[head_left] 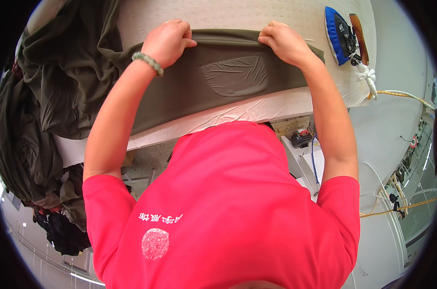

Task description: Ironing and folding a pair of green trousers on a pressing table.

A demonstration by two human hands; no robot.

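Note:
A dark olive garment (175, 91) lies across the padded board in front of me, with a wrinkled patch (235, 76) sewn on its flat part. My left hand (168, 42), with a beaded bracelet at the wrist, pinches the garment's far edge. Some way to the right, my right hand (285, 43) grips the same edge between bent fingers and thumb. Between both hands the edge runs nearly straight. The garment's left part is bunched in loose folds and hangs over the board's side.
An iron (344, 38) with a blue base and brown handle rests at the far right of the white ironing board (218, 14). Its hose (406, 95) trails off right. More dark garments (23, 139) hang at the left. A small motor (301, 138) sits below the board.

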